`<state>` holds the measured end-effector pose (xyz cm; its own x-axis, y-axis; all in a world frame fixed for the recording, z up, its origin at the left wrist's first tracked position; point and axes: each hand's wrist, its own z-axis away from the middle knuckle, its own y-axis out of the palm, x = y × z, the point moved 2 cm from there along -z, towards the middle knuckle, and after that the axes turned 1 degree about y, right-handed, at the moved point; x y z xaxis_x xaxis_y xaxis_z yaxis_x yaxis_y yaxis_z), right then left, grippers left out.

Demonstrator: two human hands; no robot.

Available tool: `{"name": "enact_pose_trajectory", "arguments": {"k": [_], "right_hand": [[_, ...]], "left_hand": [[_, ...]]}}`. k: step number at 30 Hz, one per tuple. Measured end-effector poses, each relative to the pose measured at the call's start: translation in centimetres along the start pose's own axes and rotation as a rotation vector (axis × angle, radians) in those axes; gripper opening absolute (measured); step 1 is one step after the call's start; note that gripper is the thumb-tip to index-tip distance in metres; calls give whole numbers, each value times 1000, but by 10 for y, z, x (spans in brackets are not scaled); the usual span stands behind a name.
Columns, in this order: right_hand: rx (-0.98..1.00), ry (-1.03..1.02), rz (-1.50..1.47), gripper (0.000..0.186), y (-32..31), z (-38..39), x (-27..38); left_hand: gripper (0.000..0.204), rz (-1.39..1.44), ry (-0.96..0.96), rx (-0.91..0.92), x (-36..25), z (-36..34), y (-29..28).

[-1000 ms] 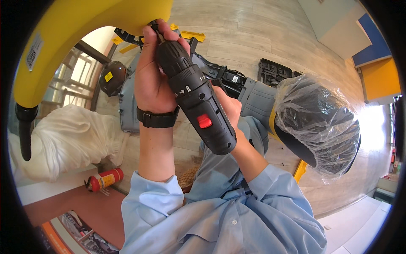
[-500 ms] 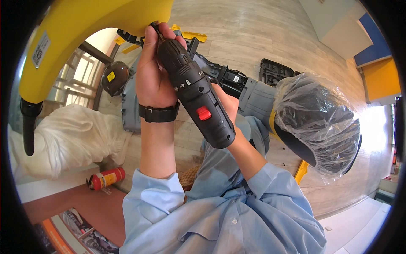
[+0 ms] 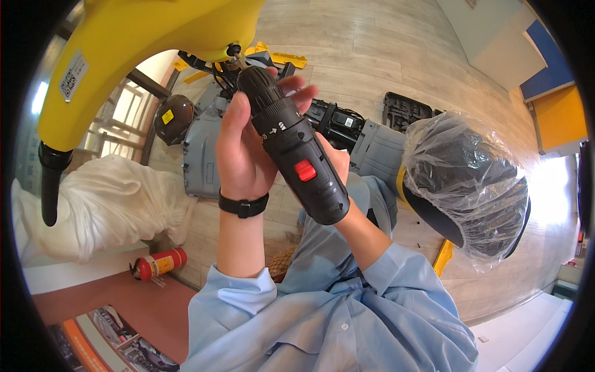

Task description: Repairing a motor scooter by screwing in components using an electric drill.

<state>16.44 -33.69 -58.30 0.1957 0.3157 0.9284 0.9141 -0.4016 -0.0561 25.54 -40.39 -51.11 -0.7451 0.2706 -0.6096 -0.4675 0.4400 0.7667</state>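
1. Nearest was the worker's light-blue shirt (image 3: 328, 332), sleeves bunched at the elbows.
2. Cordless drill (image 3: 288, 146): black, red switch (image 3: 305, 170) uppermost, body slanting up and to the worker's left. It was held in the air before the chest.
3. Right hand (image 3: 335, 160): wrapped about the drill's grip, fingers mostly hidden behind the body.
4. Left hand (image 3: 246, 155): thumb and fingers spread around the chuck (image 3: 260, 85), palm behind it; I could not tell whether skin met the chuck. Black wristband (image 3: 243, 206) on that wrist.
5. Bit (image 3: 240, 60): pointed up at a dark round socket (image 3: 233, 49) in the underside of a curved yellow body panel (image 3: 149, 37). Contact could not be made out. A black tapered grip (image 3: 49, 186) hung from the panel's left end.
6. To the right, a black saddle (image 3: 431, 208) under a clear plastic cover (image 3: 489, 142), with grey bodywork (image 3: 378, 149) beside it.
7. Left side: white draped cloth (image 3: 118, 204), with a red fire extinguisher (image 3: 173, 259) lying near it.
8. Farther off, a black tool case (image 3: 406, 111) lay on the plank floor (image 3: 365, 43); beyond, at far right, stood a blue-and-yellow cabinet (image 3: 545, 59).
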Motion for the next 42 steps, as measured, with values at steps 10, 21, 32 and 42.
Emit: {"name": "enact_pose_trajectory", "arguments": {"k": [10,21,32,42], "right_hand": [[-16,-82,77,42,0,4,0],[8,-3,60,49,1,6,-12],[-23,-50,95,51,6,6,0],[-40,-58,73,53,5,7,-3]], "left_hand": [[54,-260,-67,-44,9,7,7],[55,-270,-48,-98,9,10,7],[54,-287,-53,-65,1,10,7],[52,-266,-72,-56,4,9,9]]}}
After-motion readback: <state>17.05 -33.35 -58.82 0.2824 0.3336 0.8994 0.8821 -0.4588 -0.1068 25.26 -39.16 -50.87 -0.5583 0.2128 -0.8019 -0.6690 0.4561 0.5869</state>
